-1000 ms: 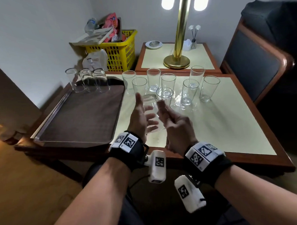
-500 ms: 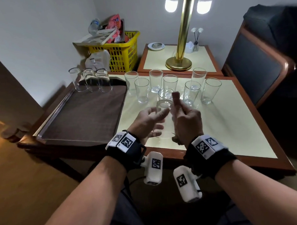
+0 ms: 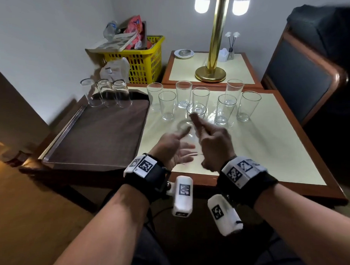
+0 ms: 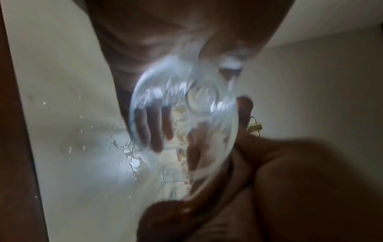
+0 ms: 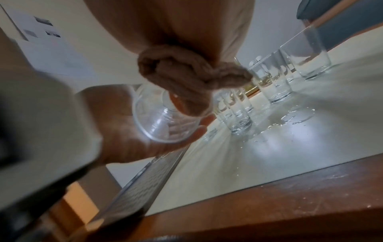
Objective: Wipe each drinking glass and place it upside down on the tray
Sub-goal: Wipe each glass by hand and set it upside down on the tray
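I hold one clear drinking glass (image 3: pixel 189 132) tilted between both hands over the table's front edge. My left hand (image 3: pixel 170 147) cradles it, thumb on top and fingers beneath; in the right wrist view the glass (image 5: pixel 165 124) lies across the left palm (image 5: pixel 122 131). My right hand (image 3: pixel 214 141) grips it from the right, thumb raised, with curled fingers (image 5: pixel 182 77) at its rim. The left wrist view looks into the blurred glass (image 4: pixel 182 114). The brown tray (image 3: pixel 95 139) lies on the left with three upside-down glasses (image 3: pixel 106 94) at its far end. No cloth shows.
Several upright glasses (image 3: pixel 225 108) stand in a cluster at the back of the cream table (image 3: pixel 250 149), with water drops (image 5: pixel 294 117) around them. Behind are a brass lamp (image 3: pixel 210 74) on a side table, a yellow basket (image 3: pixel 144 60) and a dark chair (image 3: pixel 299 78) at the right.
Both hands kept hold of the glass and turned it between them. The left thumb has come over the top of the glass, and the hands are blurred with motion.
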Available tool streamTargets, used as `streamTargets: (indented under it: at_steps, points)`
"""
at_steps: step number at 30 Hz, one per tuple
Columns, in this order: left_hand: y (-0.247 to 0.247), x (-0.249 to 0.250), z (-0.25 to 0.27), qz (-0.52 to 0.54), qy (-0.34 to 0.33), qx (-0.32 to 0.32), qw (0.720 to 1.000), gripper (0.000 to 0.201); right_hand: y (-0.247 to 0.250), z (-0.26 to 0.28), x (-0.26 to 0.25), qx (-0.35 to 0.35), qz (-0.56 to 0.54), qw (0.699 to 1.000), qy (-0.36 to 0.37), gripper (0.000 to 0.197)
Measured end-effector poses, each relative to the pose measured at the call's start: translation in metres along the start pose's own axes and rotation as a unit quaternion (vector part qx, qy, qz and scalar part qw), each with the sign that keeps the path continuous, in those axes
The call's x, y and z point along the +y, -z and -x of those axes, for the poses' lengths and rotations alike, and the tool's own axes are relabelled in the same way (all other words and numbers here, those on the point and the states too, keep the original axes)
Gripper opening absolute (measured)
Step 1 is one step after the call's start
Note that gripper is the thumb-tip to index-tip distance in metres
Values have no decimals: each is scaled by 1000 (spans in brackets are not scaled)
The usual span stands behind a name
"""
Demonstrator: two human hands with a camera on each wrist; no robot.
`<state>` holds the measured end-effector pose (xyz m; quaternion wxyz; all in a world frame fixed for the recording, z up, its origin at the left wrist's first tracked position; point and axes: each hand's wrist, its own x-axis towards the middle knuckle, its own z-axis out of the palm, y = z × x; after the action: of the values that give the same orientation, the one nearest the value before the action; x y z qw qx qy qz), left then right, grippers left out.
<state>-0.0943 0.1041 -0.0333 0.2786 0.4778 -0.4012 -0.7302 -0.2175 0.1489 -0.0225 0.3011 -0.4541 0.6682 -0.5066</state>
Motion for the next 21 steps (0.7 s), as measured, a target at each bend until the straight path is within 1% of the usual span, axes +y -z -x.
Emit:
streamTargets:
  at_steps: [1, 2, 3, 4, 5, 6, 7, 8, 9, 10, 11, 12, 13, 14, 15, 16, 17, 18, 19, 20, 21]
  points:
    - [1, -2, 2, -29, -15, -16, 999, 67, 3, -5, 1, 18, -2, 1000, -11, 34]
    - [1, -4, 3, -40, -43, -8, 998, 69, 5, -8, 2, 26, -8, 999, -18, 38]
    - [0, -4, 5, -26, -66, 11, 997, 69, 5, -8, 1, 18, -17, 1000, -14, 39]
    - [-2, -2, 5, 7, -72, 43, 996, 71, 3, -4, 0, -5, -21, 1000, -2, 36]
    - [-2, 0, 3, 50, -61, 70, 994, 74, 0, 1, -1, -26, -13, 999, 14, 34]
    - [-2, 2, 2, 81, -41, 75, 993, 75, -2, 6, -2, -43, 0, 999, 31, 33]
    - [-2, 5, 2, 86, -19, 52, 995, 71, -1, 7, -5, -47, 12, 998, 41, 32]
    - [-2, 6, 2, 59, -4, 14, 998, 64, 0, 2, -6, -30, 19, 999, 37, 32]
    - [-3, 6, 3, 17, -3, -23, 1000, 59, 5, -3, -7, -5, 23, 999, 27, 32]
    - [-4, 4, 4, -13, -21, -38, 999, 56, 8, -10, -6, 19, 23, 999, 18, 32]
    - [-5, 4, 5, -21, -45, -33, 998, 57, 10, -13, -5, 25, 16, 999, 12, 31]
    - [-7, 3, 5, -6, -66, -9, 998, 62, 9, -12, -4, 14, 2, 1000, 14, 28]
    - [-8, 3, 3, 18, -71, 30, 997, 71, 5, -7, -4, -9, -18, 1000, 17, 27]
    - [-8, 3, 1, 48, -65, 66, 994, 77, 1, -1, -2, -33, -30, 999, 21, 28]
    - [-7, 4, 0, 64, -47, 78, 994, 79, -2, 5, -3, -49, -29, 998, 21, 30]
    - [-5, 4, 0, 64, -23, 60, 996, 74, -3, 6, -3, -50, -22, 998, 23, 32]
    - [-2, 4, 1, 46, -6, 21, 999, 64, -2, 4, -4, -35, -12, 999, 19, 33]
    - [0, 3, 3, 5, -1, -19, 1000, 56, 1, -1, -2, -12, -9, 1000, 11, 33]
    - [2, 1, 6, -33, -11, -38, 999, 55, 5, -4, -1, 5, -11, 1000, 3, 33]
    - [3, 0, 7, -52, -37, -35, 997, 60, 5, -8, 2, 11, -22, 1000, 1, 35]
    - [3, -1, 6, -46, -60, -9, 997, 66, 4, -6, 2, 4, -37, 999, 2, 35]
